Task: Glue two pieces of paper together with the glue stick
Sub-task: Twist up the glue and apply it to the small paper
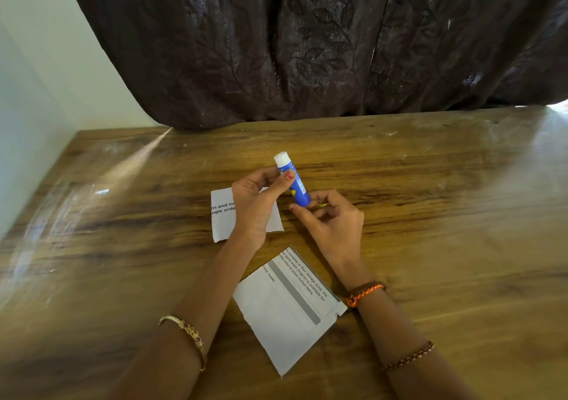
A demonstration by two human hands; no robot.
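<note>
Both our hands hold the glue stick [293, 183] above the wooden table [430, 203]. From the head camera, our left hand [256, 203] curls round the upper part of the blue barrel, thumb pressed on its near side, while our right hand [333, 220] pinches the lower end between thumb and fingertips; a bit of yellow shows at that end, under the fingers. We see the stick tilted, its long axis running from lower right to upper left, with the white tip pointing up and away from us toward the dark patterned curtain [322, 46].

Under our left hand lies a small piece of printed paper [222, 215], flat on the table and partly hidden by the palm. A larger piece of paper [289, 307] with a grey stripe and lines of text lies nearer to us, between our forearms and apart from the first. We wear a gold bangle [187, 335] on the left wrist and an orange braided band [365, 292] on the right.
</note>
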